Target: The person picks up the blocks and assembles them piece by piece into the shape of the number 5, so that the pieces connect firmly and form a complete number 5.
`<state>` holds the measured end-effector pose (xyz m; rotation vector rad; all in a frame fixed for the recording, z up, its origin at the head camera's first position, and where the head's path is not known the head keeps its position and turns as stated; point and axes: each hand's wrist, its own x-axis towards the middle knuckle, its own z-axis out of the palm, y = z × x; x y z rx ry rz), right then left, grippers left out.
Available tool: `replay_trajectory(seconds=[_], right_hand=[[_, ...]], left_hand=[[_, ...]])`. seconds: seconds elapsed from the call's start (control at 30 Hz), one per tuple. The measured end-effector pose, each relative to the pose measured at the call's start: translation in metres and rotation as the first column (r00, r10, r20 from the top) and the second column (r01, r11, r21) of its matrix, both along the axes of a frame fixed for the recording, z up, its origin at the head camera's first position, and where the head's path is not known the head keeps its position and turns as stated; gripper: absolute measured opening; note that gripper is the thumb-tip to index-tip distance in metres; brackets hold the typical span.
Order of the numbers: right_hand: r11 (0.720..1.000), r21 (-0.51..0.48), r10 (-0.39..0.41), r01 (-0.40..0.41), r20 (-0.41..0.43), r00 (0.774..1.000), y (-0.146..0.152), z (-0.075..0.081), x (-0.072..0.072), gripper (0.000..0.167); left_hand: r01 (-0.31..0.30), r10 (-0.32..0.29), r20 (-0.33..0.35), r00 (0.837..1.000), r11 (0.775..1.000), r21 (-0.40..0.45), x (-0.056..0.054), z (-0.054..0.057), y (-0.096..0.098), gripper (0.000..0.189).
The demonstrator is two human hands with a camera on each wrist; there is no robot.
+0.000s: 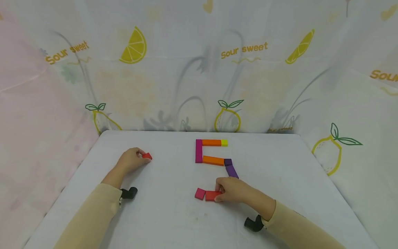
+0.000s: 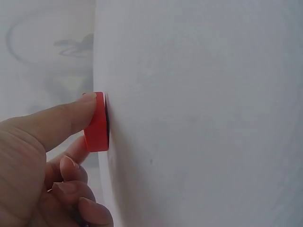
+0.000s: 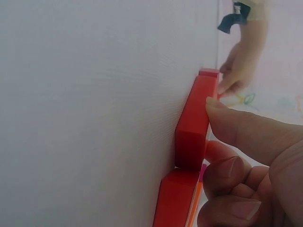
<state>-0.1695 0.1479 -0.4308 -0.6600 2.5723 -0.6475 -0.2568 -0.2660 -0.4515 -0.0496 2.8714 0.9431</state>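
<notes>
On the table's left side, my left hand point(image 1: 131, 159) pinches a small red block point(image 1: 147, 156) between thumb and forefinger. In the left wrist view that red block point(image 2: 97, 125) is close to the white surface, a thin dark shadow along its side. My right hand point(image 1: 234, 189) pinches a long red block point(image 1: 211, 196) lying at the near middle. Its left end meets a small pinkish-red block point(image 1: 200, 193), turned slightly. In the right wrist view the long block point(image 3: 195, 111) also meets another red block point(image 3: 174, 201), which my hand hides in the head view.
Behind the right hand, a magenta bar point(image 1: 198, 151) joins an orange block point(image 1: 211, 143) tipped by a yellow block point(image 1: 224, 143), and a lower orange block point(image 1: 213, 160). A small purple block point(image 1: 228, 162) and long purple block point(image 1: 231, 171) continue toward the right hand.
</notes>
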Motion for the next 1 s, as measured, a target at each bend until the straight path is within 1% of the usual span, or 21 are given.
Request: replay_trajectory(seconds=[0.13,0.27,0.5,0.6,0.8,1.0], right_hand=[[1.000,0.002,-0.005,0.005,0.005,1.000,0.000,-0.002,0.000,0.023],[1.000,0.003,-0.005,0.005,0.007,1.000,0.000,-0.002,0.000,0.023],[1.000,-0.001,0.000,0.000,0.002,1.000,0.000,0.001,0.001,0.023],[1.000,0.002,-0.002,0.002,0.001,1.000,0.000,0.003,0.002,0.023],[1.000,0.003,-0.010,0.010,0.011,1.000,-0.001,0.002,0.000,0.023],[1.000,0.009,-0.012,0.011,0.022,1.000,-0.001,0.000,-0.002,0.023]], left_hand=[[0.003,-0.003,0.019,1.000,1.000,-0.007,0.004,0.000,0.006,0.049],[0.012,-0.012,0.022,1.000,1.000,-0.005,0.010,0.002,0.016,0.047],[0.026,-0.026,0.028,0.999,1.000,0.010,0.022,0.010,0.038,0.046],[0.041,-0.041,0.015,0.999,0.999,0.010,0.027,0.014,0.047,0.045],[0.083,-0.083,-0.007,0.996,0.996,0.011,0.035,0.017,0.062,0.039],[0.107,-0.107,0.002,0.994,0.993,0.048,0.043,0.020,0.076,0.036]])
